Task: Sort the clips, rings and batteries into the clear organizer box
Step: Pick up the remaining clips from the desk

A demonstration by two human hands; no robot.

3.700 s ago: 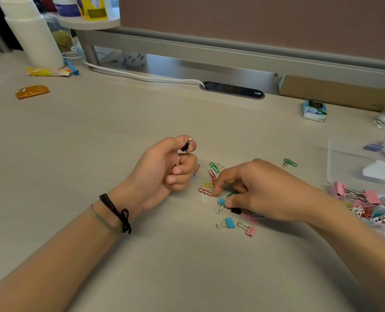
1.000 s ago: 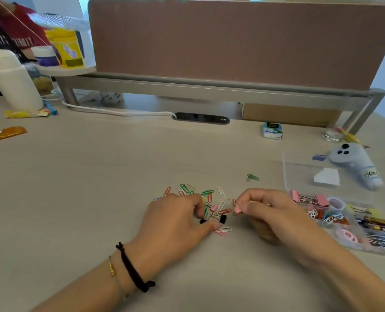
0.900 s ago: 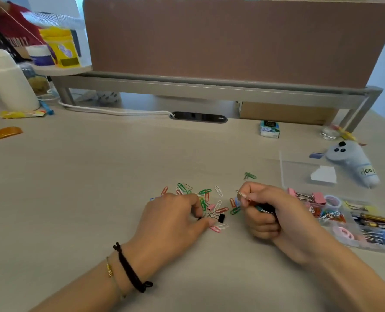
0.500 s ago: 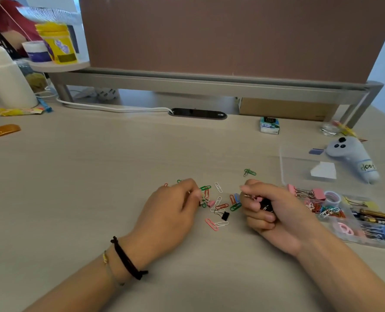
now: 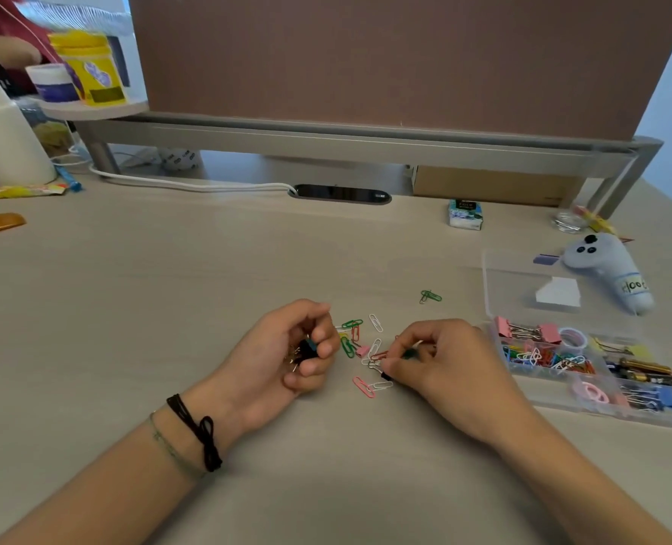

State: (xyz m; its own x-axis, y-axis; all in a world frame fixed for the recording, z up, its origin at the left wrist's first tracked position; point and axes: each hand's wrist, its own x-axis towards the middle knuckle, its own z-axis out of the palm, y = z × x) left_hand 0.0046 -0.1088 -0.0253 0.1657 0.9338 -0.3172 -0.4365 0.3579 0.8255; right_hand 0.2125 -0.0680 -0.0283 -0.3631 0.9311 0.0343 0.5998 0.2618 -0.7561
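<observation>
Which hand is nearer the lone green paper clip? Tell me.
Right. The right hand lies just below the green paper clip; the left hand is farther off, down-left.

Beige desk (image 5: 169, 308). Loose paper clips (image 5: 360, 344): green, red, white, yellow, pink. Separate green paper clip (image 5: 430, 296). Small pink binder clip (image 5: 362, 350). Black and blue binder clips (image 5: 305, 350) in left hand (image 5: 287, 359). Clear organizer box (image 5: 523, 269): pink binder clips (image 5: 527, 331), multicolour paper clips (image 5: 542, 357), gold-brown batteries (image 5: 645, 371), blue binder clip (image 5: 656, 397), pink rings (image 5: 594, 395). Black cord bracelet (image 5: 197, 430). Brown divider panel (image 5: 366, 53). Yellow tub (image 5: 90, 68). White plush toy (image 5: 605, 269), black dots.
</observation>
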